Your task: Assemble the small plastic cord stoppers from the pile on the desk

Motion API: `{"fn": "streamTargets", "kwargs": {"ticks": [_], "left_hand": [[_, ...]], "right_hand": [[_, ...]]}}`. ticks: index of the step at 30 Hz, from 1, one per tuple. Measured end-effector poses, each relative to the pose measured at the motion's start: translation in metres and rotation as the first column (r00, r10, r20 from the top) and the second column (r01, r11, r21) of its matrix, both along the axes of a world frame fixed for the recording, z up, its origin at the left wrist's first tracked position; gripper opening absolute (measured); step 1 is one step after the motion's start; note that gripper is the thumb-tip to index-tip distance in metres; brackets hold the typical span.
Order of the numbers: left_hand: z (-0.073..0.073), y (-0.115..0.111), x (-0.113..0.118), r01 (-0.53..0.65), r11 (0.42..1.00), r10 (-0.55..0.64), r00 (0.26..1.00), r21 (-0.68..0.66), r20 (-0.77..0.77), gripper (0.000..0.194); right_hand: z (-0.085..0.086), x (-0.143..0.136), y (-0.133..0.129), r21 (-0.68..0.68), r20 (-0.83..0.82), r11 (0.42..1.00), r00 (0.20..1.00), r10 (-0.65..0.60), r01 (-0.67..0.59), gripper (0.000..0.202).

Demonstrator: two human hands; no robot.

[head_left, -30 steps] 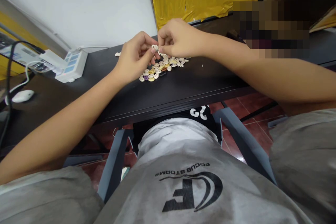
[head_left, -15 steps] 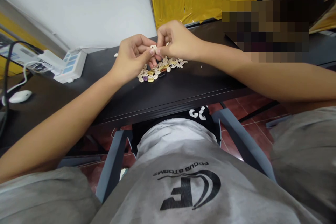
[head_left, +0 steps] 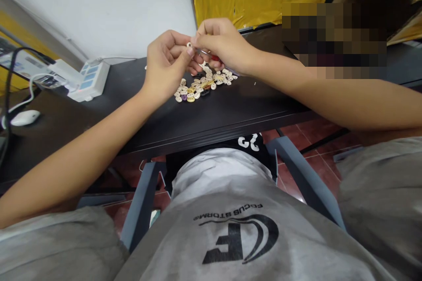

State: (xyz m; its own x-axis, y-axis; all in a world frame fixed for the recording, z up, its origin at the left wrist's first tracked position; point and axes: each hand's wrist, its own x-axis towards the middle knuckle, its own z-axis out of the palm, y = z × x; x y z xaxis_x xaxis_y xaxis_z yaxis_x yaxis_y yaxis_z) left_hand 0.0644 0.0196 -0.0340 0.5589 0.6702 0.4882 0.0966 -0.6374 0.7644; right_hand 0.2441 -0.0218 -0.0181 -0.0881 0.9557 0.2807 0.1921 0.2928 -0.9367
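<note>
Pinched between the thumb and fingers of my left hand (head_left: 166, 59) is a small white piece (head_left: 189, 45) with a dark hole. My right hand (head_left: 224, 44) meets it from the other side, its fingers closed around a thin metal tool (head_left: 203, 52) with a red part in the palm. Both hands are raised above the dark table (head_left: 231, 105). Below them lies a loose pile of small oval pieces (head_left: 198, 91), mostly cream, with some yellow, brown, black and purple ones. My fingers hide the back of the pile.
On the left stand a white power strip (head_left: 90, 81) with plugs and cables and a white mouse-like object (head_left: 25, 117). A white panel (head_left: 132, 9) rises behind. Another person's blurred head (head_left: 336, 35) is at the upper right.
Both hands have risen slightly, away from the pile. The metal tool with its red part now shows in my right hand, and the white piece has turned.
</note>
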Motion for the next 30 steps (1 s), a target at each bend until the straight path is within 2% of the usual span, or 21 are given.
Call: {"fn": "streamTargets", "kwargs": {"ticks": [5,11,13,14,16,19,22,25,27,30], "left_hand": [[-0.001,0.004,-0.002,-0.043,0.999,0.043,0.996,-0.006,-0.081,0.046],[0.006,0.005,-0.002,-0.045,0.999,0.043,0.998,-0.021,-0.053,0.018],[0.007,0.006,-0.002,-0.051,0.998,0.048,0.994,-0.032,-0.099,0.013],[0.007,0.008,-0.003,-0.051,0.998,0.046,0.989,-0.03,-0.138,0.011],[0.005,0.01,-0.003,-0.044,0.999,0.041,0.973,-0.006,-0.227,0.009],[0.0,0.013,-0.004,-0.03,0.998,0.047,0.933,0.053,-0.357,0.008],[-0.003,0.015,-0.006,-0.008,0.996,0.049,0.888,0.09,-0.458,0.011],[-0.003,0.015,-0.007,0.014,0.993,0.047,0.869,0.119,-0.493,0.011],[-0.002,0.015,-0.007,0.013,0.99,0.059,0.87,0.142,-0.489,0.011],[-0.001,0.015,-0.007,-0.021,0.978,0.12,0.872,0.209,-0.475,0.015]], "right_hand": [[0.001,0.003,0.002,0.025,0.099,1.0,0.995,-0.02,0.017,0.031],[0.006,0.011,0.006,0.05,0.116,0.997,0.991,-0.072,0.067,0.031],[0.009,0.02,0.008,0.023,0.199,1.0,0.98,-0.017,0.012,0.029],[0.011,0.025,0.008,-0.026,0.284,0.999,0.958,0.045,-0.04,0.028],[0.015,0.034,0.009,-0.17,0.473,0.98,0.863,0.177,-0.108,0.026],[0.018,0.044,0.01,-0.313,0.595,0.943,0.75,0.288,-0.115,0.028],[0.019,0.045,0.012,-0.353,0.696,0.933,0.649,0.307,-0.064,0.026],[0.02,0.044,0.014,-0.378,0.772,0.926,0.546,0.326,-0.018,0.028],[0.021,0.044,0.014,-0.385,0.79,0.923,0.515,0.333,-0.005,0.031],[0.023,0.046,0.014,-0.331,0.828,0.943,0.491,0.27,0.04,0.033]]}}
